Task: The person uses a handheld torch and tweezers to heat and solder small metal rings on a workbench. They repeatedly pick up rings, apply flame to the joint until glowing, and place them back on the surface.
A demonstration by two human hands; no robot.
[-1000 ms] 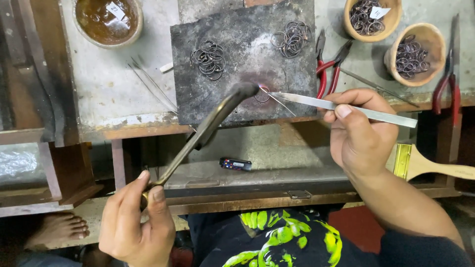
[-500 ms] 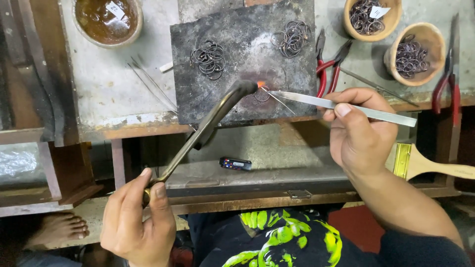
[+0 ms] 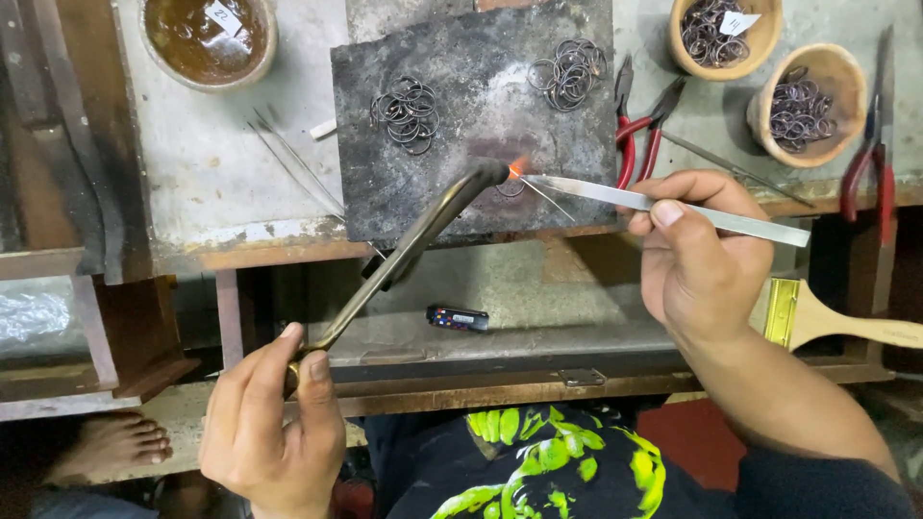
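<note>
Head view: left hand [image 3: 274,423] clenched round the handle end of a long torch [image 3: 409,250], nozzle angled up onto the dark slab [image 3: 452,183], small orange flame [image 3: 517,166] at its tip. Right hand [image 3: 697,255] pinching flat steel tweezers [image 3: 663,204], points meeting the flame over a small ring [image 3: 510,188] near the slab's lower right.

On the slab, two heaps of wire rings: one upper left [image 3: 406,113], one upper right [image 3: 567,72]. Just right of the slab, red-handled pliers [image 3: 642,135]; more red-handled pliers [image 3: 870,159] at the far right edge. Two wooden bowls of rings [image 3: 803,106] at upper right, the nearer-top one [image 3: 721,34] with a small white paper tag. Upper left, bowl of brown liquid [image 3: 207,38], also with a white tag. Thin wires [image 3: 293,168] left of the slab. On the shelf below, a small dark lighter [image 3: 458,318]; at right, a wooden-handled brush [image 3: 836,322]. Bare foot [image 3: 111,447] at lower left.
</note>
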